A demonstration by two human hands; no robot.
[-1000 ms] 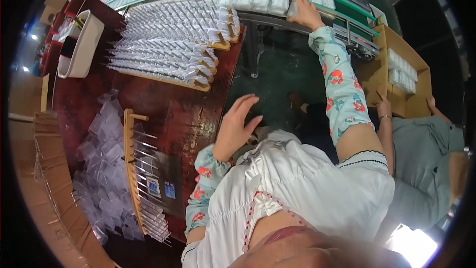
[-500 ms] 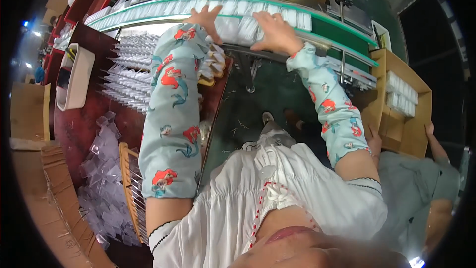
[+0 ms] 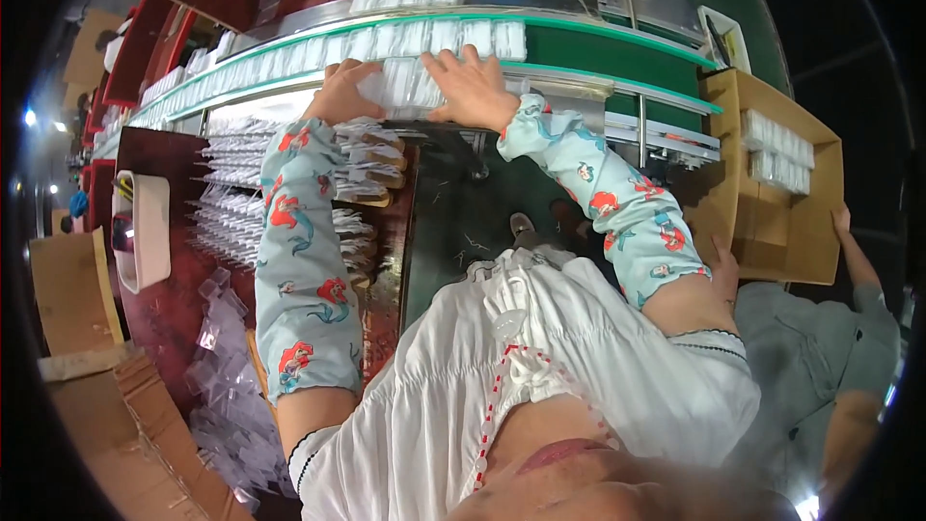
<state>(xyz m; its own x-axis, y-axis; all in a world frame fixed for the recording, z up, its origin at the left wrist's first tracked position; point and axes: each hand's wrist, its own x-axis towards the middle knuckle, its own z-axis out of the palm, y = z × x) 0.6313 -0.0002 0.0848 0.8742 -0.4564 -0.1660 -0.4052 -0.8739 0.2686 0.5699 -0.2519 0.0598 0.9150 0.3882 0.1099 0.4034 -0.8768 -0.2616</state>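
Observation:
My left hand (image 3: 344,92) is at the near edge of the conveyor, thumb stretched to the right, beside a short row of clear plastic boxes with white contents (image 3: 398,84). At the other end of this row is my right hand (image 3: 471,89), its fingers spread and touching or just over the boxes. Whether either palm presses on the row cannot be made out. Behind both hands, a long line of similar white-filled boxes (image 3: 328,46) stands on the green conveyor belt (image 3: 603,50). Patterned light-blue sleeves cover my forearms.
Stacks of thin white pieces (image 3: 231,164) lie on the red table left of me, near a white bin (image 3: 145,232) and a heap of clear plastic cases (image 3: 222,357). At right, another person holds a cardboard box (image 3: 791,232) containing white packs.
The view has shifted, so the belt and both hands appear farther left in the picture. My hands stay around the short row of boxes, and the left fingers are less spread.

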